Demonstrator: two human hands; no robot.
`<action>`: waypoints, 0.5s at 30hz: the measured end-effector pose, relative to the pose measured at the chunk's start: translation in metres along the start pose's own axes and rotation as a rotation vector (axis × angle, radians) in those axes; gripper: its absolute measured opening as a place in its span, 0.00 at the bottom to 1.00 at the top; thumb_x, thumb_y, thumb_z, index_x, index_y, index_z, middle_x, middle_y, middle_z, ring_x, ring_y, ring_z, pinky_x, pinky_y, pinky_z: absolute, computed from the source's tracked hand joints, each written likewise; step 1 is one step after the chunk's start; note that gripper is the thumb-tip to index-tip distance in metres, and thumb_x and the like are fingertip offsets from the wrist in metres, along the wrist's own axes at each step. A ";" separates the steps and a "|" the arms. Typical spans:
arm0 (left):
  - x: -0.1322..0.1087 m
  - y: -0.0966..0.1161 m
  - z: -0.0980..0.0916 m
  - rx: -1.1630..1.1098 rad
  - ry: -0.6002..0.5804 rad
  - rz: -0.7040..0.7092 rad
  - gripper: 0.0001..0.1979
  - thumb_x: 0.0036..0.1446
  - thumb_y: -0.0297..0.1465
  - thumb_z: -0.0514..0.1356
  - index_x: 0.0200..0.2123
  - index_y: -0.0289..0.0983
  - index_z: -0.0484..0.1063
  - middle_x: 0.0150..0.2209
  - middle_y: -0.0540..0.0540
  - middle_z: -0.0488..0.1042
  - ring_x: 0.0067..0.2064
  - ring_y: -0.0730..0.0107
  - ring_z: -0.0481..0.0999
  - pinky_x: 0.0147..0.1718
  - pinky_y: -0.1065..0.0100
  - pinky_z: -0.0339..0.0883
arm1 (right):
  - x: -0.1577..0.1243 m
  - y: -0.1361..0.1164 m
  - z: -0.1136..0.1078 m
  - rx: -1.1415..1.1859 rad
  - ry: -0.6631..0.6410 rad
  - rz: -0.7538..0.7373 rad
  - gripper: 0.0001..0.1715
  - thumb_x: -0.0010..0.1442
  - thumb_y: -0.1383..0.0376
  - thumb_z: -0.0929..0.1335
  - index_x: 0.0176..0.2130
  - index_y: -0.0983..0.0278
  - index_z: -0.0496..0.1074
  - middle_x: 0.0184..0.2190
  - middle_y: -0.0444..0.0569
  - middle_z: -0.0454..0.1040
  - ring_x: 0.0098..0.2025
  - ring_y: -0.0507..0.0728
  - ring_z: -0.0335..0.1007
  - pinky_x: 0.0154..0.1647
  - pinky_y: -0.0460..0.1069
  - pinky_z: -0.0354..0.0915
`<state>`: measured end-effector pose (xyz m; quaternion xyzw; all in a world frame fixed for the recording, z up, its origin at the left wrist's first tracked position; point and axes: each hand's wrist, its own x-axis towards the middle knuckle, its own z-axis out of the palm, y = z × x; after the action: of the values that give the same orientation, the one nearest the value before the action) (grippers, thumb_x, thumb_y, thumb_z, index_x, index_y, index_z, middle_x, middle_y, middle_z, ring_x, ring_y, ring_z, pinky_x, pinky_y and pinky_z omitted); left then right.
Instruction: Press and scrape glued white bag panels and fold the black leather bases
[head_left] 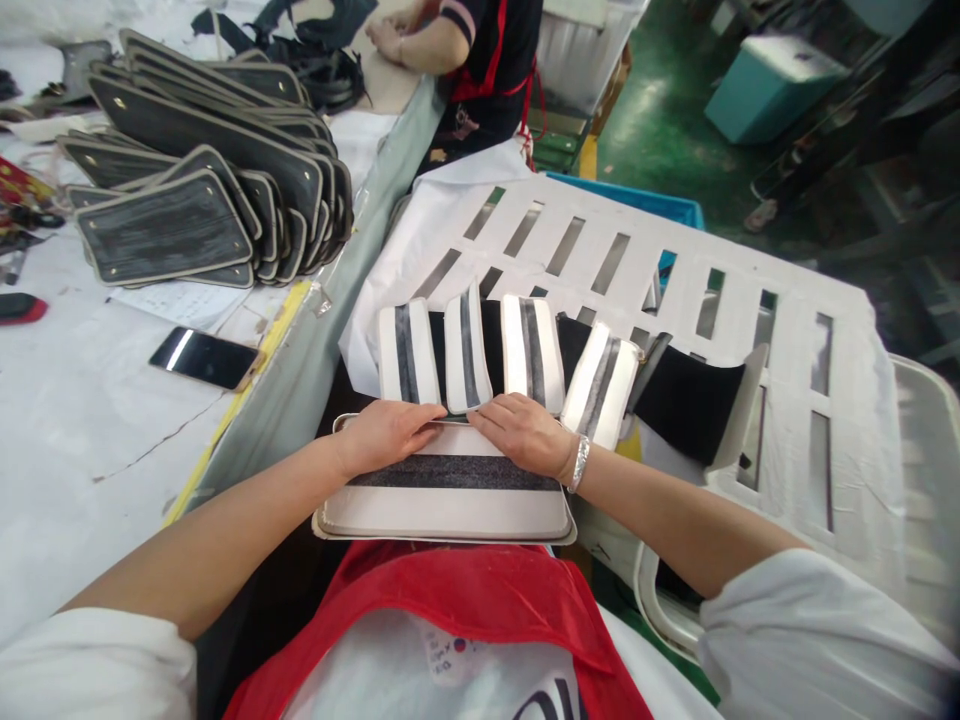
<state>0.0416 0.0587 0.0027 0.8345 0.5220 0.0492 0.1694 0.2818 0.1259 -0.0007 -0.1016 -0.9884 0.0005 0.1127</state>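
Observation:
A wide white panel with a dark grey stripe along it (450, 512) lies in front of my body. My left hand (391, 434) is closed on the left part of its far edge. Close beside it, my right hand (523, 432) grips the same edge, its fingers bent over it. Just beyond my fingers stand smaller white pieces with dark stripes, among them a left one (406, 350), a curved one (466, 350) and a tilted right one (600, 385). Black material shows between them. What lies under my palms is hidden.
White slotted board (637, 240) extends ahead, with a black flap (690, 400) at its right. On the left table are stacked dark panels (169, 228) and a phone (204, 357). Another person's arm (435, 45) rests at the far table. A blue bin (622, 195) sits behind the board.

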 end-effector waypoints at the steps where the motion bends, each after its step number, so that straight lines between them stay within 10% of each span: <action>1: 0.000 0.001 0.000 -0.002 -0.006 -0.009 0.16 0.61 0.37 0.52 0.51 0.39 0.67 0.41 0.45 0.78 0.40 0.64 0.78 0.39 0.66 0.70 | -0.001 0.001 0.000 0.006 -0.001 0.000 0.15 0.65 0.70 0.58 0.46 0.72 0.69 0.35 0.55 0.71 0.37 0.58 0.63 0.37 0.52 0.58; 15: -0.001 0.008 -0.010 0.120 -0.066 -0.225 0.18 0.60 0.43 0.52 0.47 0.41 0.69 0.42 0.46 0.78 0.41 0.59 0.77 0.37 0.64 0.69 | -0.001 0.013 0.001 0.135 0.044 0.064 0.14 0.65 0.70 0.58 0.44 0.69 0.71 0.34 0.52 0.73 0.36 0.55 0.65 0.38 0.50 0.61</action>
<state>0.0451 0.0567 0.0151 0.7805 0.6085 -0.0289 0.1407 0.2850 0.1386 -0.0025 -0.1253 -0.9797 0.0687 0.1409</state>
